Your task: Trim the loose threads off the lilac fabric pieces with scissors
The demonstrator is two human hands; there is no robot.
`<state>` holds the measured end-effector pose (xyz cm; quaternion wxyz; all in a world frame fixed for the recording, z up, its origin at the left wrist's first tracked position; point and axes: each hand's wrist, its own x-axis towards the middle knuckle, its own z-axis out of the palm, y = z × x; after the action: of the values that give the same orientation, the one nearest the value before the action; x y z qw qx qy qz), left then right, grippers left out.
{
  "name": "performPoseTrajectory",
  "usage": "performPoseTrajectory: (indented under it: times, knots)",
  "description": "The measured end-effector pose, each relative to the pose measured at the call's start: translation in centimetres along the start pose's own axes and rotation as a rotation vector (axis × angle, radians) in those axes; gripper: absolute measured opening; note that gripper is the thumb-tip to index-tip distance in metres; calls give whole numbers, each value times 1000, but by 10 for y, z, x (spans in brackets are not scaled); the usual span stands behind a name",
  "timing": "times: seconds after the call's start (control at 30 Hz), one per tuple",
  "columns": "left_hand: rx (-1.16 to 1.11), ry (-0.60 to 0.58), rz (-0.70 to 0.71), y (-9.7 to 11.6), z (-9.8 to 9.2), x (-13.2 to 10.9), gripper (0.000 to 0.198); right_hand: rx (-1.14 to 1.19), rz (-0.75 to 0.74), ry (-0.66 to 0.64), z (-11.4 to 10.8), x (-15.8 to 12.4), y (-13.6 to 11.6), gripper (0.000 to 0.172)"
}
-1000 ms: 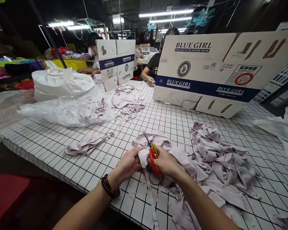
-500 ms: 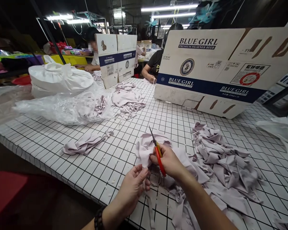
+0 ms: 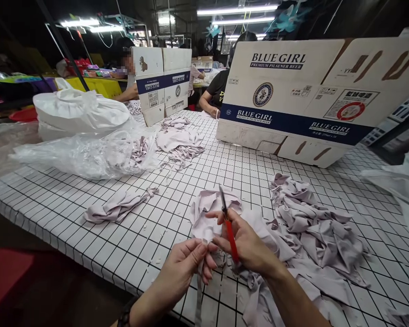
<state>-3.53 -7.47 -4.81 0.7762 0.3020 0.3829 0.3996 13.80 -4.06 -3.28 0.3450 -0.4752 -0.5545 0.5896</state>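
Between thumb and fingers, my left hand [image 3: 187, 261] pinches a narrow strap [image 3: 199, 290] of pale lilac fabric, whose end hangs down over the table. The strap leads up to a crumpled lilac garment piece [image 3: 204, 211] lying just beyond. My right hand [image 3: 243, 240] holds red-handled scissors [image 3: 229, 227], blades pointing up and away from me. Its index finger and thumb are spread out beside the fabric near my left fingertips. Part of the scissors' handle is hidden in the palm. To the right lies a heap of similar lilac pieces [image 3: 327, 231].
A single lilac piece [image 3: 117, 206] lies to the left. Behind it rest a clear plastic bag [image 3: 82, 154] and a white cloth bundle [image 3: 78, 109]. Two cardboard sheets [image 3: 293, 91] stand upright at the back. Another person's arm [image 3: 207, 102] shows behind them. Small scraps dot the grid-patterned tablecloth [image 3: 139, 245].
My right hand's index finger and thumb have spread apart, and the scissors have turned more upright. My left hand has shifted slightly left and down with the strap. The view has moved a little.
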Motion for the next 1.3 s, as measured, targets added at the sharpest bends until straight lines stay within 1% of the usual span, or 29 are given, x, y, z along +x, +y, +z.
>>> performPoseTrajectory:
  times: [0.07, 0.1, 0.17, 0.23, 0.3, 0.4, 0.47, 0.53, 0.6, 0.63, 0.73, 0.77, 0.83, 0.93, 1.0, 1.1, 1.2, 1.3]
  knots:
    - [2, -17, 45, 7, 5, -1, 43, 139, -42, -91, 5, -6, 1, 30]
    - [6, -27, 60, 9, 7, -1, 43, 167, -57, -89, 9, -8, 3, 29]
    - [31, -52, 74, 12, 9, -2, 42, 182, -98, -3, 16, -9, 8, 30]
    - [107, -70, 116, 13, 9, -3, 40, 196, -149, 103, 21, -7, 12, 31]
    - [255, -44, 237, 12, 6, -5, 36, 232, -192, 169, 25, -4, 16, 31]
    - [509, 65, 462, 11, 2, -6, 31, 238, -198, 186, 27, -2, 18, 28]
    - [593, 76, 527, 10, 0, -6, 30, 221, -175, 178, 27, -2, 18, 31]
    - [577, 14, 518, 9, 0, -5, 30, 205, -149, 140, 25, -4, 17, 34]
    - [514, -60, 475, 8, 0, -3, 30, 166, -115, 100, 20, -8, 13, 33]
    - [488, -81, 462, 7, 0, -2, 30, 117, -100, 108, 16, -11, 11, 32]
    - [472, -73, 479, 7, 0, 0, 32, -172, -59, 184, 2, -26, 1, 29]
    - [471, -61, 485, 7, 0, 0, 33, -288, -45, 183, -3, -32, -3, 29]
    - [465, -53, 470, 8, 0, 1, 34, -500, -18, 142, -10, -44, -9, 31]
    - [464, -66, 417, 8, 0, 2, 32, -711, 24, 113, -13, -56, -15, 35]
    - [499, -89, 422, 7, -1, 3, 30, -775, 46, 111, -12, -60, -15, 35]
    - [606, -130, 468, 8, -1, 3, 31, -810, 64, 104, -9, -59, -14, 35]
    - [698, -160, 495, 10, -2, 3, 31, -832, 50, 113, -8, -58, -13, 35]
    - [729, -165, 508, 12, -2, 3, 28, -847, 21, 134, -7, -58, -14, 32]
